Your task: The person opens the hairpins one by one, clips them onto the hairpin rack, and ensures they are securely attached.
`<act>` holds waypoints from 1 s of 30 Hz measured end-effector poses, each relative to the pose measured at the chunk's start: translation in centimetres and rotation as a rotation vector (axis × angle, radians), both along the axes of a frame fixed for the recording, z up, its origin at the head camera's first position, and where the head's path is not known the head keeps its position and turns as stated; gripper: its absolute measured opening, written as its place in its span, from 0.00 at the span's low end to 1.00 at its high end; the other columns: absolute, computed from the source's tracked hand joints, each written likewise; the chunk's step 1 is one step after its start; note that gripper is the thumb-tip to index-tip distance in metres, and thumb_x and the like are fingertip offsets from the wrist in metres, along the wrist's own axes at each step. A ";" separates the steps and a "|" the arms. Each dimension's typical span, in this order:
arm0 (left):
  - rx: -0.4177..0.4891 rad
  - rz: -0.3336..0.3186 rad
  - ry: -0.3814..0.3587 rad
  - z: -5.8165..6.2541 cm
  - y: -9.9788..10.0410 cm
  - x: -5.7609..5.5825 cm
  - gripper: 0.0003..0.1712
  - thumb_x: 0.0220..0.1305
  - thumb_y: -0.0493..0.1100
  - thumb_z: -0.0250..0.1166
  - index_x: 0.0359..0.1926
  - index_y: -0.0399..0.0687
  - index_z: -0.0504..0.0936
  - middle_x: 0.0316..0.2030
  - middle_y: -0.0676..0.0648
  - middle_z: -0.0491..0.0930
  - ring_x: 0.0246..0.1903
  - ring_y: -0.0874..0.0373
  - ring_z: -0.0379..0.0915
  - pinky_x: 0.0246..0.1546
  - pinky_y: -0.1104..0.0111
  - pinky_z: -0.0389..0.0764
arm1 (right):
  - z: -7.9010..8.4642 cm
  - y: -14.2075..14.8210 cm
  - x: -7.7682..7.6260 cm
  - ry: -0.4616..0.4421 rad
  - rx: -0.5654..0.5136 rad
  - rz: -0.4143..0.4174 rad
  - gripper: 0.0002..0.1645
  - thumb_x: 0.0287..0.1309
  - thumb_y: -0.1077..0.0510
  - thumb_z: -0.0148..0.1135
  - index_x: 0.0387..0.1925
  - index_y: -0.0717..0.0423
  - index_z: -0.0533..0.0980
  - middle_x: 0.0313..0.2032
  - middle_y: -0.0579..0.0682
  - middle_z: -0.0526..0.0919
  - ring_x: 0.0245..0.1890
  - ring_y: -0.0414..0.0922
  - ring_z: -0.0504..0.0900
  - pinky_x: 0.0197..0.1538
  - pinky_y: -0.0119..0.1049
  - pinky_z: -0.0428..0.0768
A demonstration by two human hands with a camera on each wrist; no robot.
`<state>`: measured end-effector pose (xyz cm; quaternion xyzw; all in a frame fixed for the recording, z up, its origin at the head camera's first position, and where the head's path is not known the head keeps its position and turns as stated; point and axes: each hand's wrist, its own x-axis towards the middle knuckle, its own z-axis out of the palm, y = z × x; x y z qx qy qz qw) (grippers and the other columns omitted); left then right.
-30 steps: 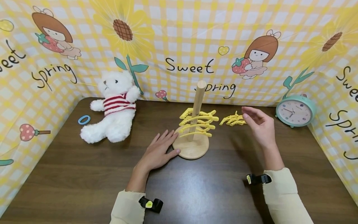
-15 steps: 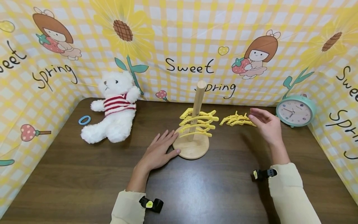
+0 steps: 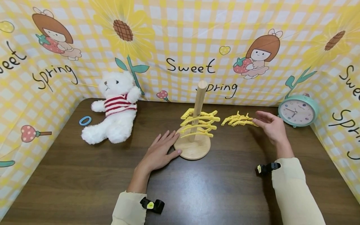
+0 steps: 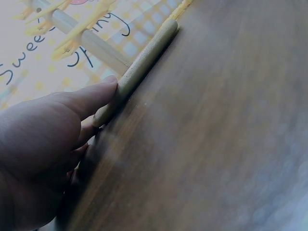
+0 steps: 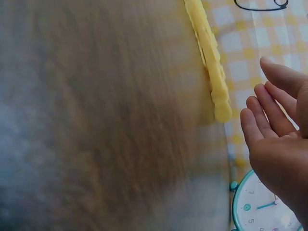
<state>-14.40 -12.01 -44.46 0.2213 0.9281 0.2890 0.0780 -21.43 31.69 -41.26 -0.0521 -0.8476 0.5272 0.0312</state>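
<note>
A wooden stand with a round base (image 3: pixel 194 151) and an upright post (image 3: pixel 200 98) is in the middle of the head view. Several curved yellow plastic pieces (image 3: pixel 201 120) surround the post, one above another. My left hand (image 3: pixel 158 153) rests at the left of the base, fingers straight and spread; the left wrist view has the thumb (image 4: pixel 98 94) on the rim. Further right lies a pile of similar yellow pieces (image 3: pixel 237 119). Beside its right end is my right hand (image 3: pixel 272 128), palm turned left, fingers loosely bent, with nothing in its grasp in the right wrist view.
A white teddy bear (image 3: pixel 119 125) in a striped shirt leans at the back left, with a blue ring (image 3: pixel 85 121) beside it. A green alarm clock (image 3: pixel 296 112) stands at the back right, close behind my right hand. Patterned cloth (image 3: pixel 180 40) surrounds the dark wooden table (image 3: pixel 213 187).
My right hand has shifted right and slightly away from me, uncovering more of the yellow pile's right end. The left hand and the stand have stayed in place.
</note>
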 end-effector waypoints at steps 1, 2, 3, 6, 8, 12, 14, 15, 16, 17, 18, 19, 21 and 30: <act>0.000 0.000 0.000 0.0 0.0 0.0 0.42 0.74 0.61 0.57 0.80 0.52 0.55 0.78 0.45 0.53 0.79 0.50 0.39 0.76 0.52 0.36 | -0.1 0.1 -0.1 -0.014 0.003 0.006 0.37 0.67 0.51 0.67 0.69 0.67 0.69 0.65 0.58 0.74 0.67 0.52 0.71 0.49 0.18 0.74; 0.000 0.001 -0.001 0.0 0.0 0.0 0.42 0.74 0.61 0.57 0.80 0.52 0.55 0.78 0.45 0.53 0.79 0.50 0.39 0.76 0.52 0.36 | -0.1 0.2 -0.3 -0.026 0.006 0.009 0.37 0.68 0.51 0.67 0.70 0.67 0.69 0.66 0.60 0.73 0.67 0.52 0.71 0.49 0.18 0.74; -0.001 0.000 -0.002 0.0 0.0 0.0 0.42 0.74 0.61 0.57 0.80 0.52 0.55 0.78 0.45 0.53 0.79 0.50 0.39 0.76 0.52 0.36 | -0.2 0.4 -0.4 -0.040 0.005 0.016 0.37 0.68 0.51 0.66 0.70 0.67 0.68 0.67 0.62 0.72 0.67 0.53 0.71 0.49 0.18 0.74; 0.000 -0.001 -0.002 0.0 0.0 0.0 0.42 0.74 0.61 0.57 0.80 0.52 0.55 0.78 0.45 0.53 0.79 0.50 0.39 0.76 0.51 0.36 | -0.5 0.7 -0.7 -0.081 0.008 0.035 0.38 0.68 0.52 0.66 0.72 0.67 0.66 0.68 0.66 0.70 0.68 0.55 0.70 0.48 0.17 0.74; 0.001 -0.002 -0.003 0.0 0.0 0.0 0.42 0.74 0.61 0.57 0.80 0.52 0.55 0.78 0.45 0.53 0.79 0.49 0.39 0.76 0.51 0.36 | -0.6 0.9 -0.8 -0.098 0.017 0.047 0.38 0.68 0.53 0.66 0.72 0.67 0.66 0.68 0.67 0.69 0.68 0.56 0.69 0.48 0.17 0.73; 0.005 0.000 -0.002 0.1 0.0 0.1 0.42 0.74 0.61 0.57 0.80 0.52 0.55 0.78 0.45 0.53 0.79 0.49 0.39 0.76 0.51 0.36 | -0.9 1.1 -1.0 -0.112 0.038 0.075 0.37 0.68 0.56 0.66 0.72 0.67 0.66 0.67 0.68 0.70 0.66 0.56 0.70 0.46 0.18 0.74; 0.006 0.002 -0.002 0.0 0.0 0.1 0.42 0.74 0.61 0.57 0.80 0.52 0.55 0.78 0.45 0.53 0.79 0.50 0.39 0.76 0.51 0.36 | -0.9 1.2 -1.2 -0.118 0.056 0.090 0.37 0.68 0.56 0.66 0.72 0.67 0.66 0.66 0.69 0.71 0.63 0.52 0.72 0.45 0.18 0.74; 0.006 0.002 -0.001 0.0 0.0 0.1 0.42 0.74 0.61 0.57 0.80 0.52 0.55 0.78 0.45 0.53 0.79 0.49 0.39 0.76 0.51 0.36 | -0.9 1.2 -1.2 -0.119 0.067 0.099 0.36 0.68 0.57 0.66 0.71 0.67 0.67 0.65 0.69 0.71 0.61 0.50 0.73 0.45 0.19 0.74; 0.005 0.002 0.000 0.0 0.0 0.1 0.42 0.74 0.61 0.57 0.80 0.52 0.55 0.78 0.45 0.53 0.79 0.49 0.39 0.76 0.51 0.36 | -0.9 1.3 -1.3 -0.121 0.081 0.104 0.36 0.67 0.57 0.67 0.71 0.67 0.67 0.65 0.69 0.72 0.59 0.49 0.74 0.44 0.19 0.74; 0.006 0.001 0.000 0.0 0.0 0.0 0.42 0.74 0.61 0.57 0.80 0.52 0.55 0.78 0.45 0.53 0.79 0.49 0.39 0.76 0.51 0.36 | -0.8 1.3 -1.4 -0.126 0.098 0.112 0.35 0.67 0.58 0.66 0.71 0.68 0.67 0.64 0.69 0.73 0.58 0.47 0.74 0.44 0.19 0.74; 0.006 0.000 0.000 0.0 0.0 0.0 0.42 0.74 0.61 0.57 0.80 0.52 0.55 0.78 0.45 0.53 0.79 0.49 0.39 0.76 0.51 0.36 | -0.8 1.4 -1.4 -0.130 0.115 0.120 0.35 0.67 0.58 0.66 0.70 0.68 0.68 0.63 0.70 0.73 0.57 0.47 0.74 0.43 0.19 0.74; 0.005 -0.001 0.000 0.0 0.0 0.0 0.42 0.74 0.61 0.57 0.80 0.52 0.55 0.78 0.45 0.53 0.79 0.49 0.39 0.76 0.51 0.36 | -0.8 1.5 -1.5 -0.134 0.133 0.128 0.35 0.67 0.59 0.66 0.70 0.69 0.68 0.63 0.70 0.73 0.57 0.47 0.74 0.43 0.19 0.74; 0.004 -0.003 -0.001 0.0 0.0 0.0 0.42 0.74 0.61 0.57 0.80 0.52 0.55 0.78 0.45 0.53 0.79 0.49 0.39 0.76 0.51 0.36 | -0.8 1.6 -1.5 -0.134 0.165 0.147 0.33 0.67 0.61 0.66 0.69 0.70 0.69 0.61 0.71 0.74 0.56 0.49 0.74 0.42 0.19 0.74; 0.002 0.000 -0.001 -0.1 0.0 0.0 0.42 0.74 0.61 0.57 0.80 0.52 0.55 0.78 0.45 0.53 0.79 0.50 0.39 0.76 0.51 0.36 | -1.5 2.0 -1.7 -0.074 0.215 0.148 0.28 0.64 0.66 0.68 0.63 0.73 0.74 0.52 0.69 0.80 0.37 0.24 0.74 0.38 0.19 0.76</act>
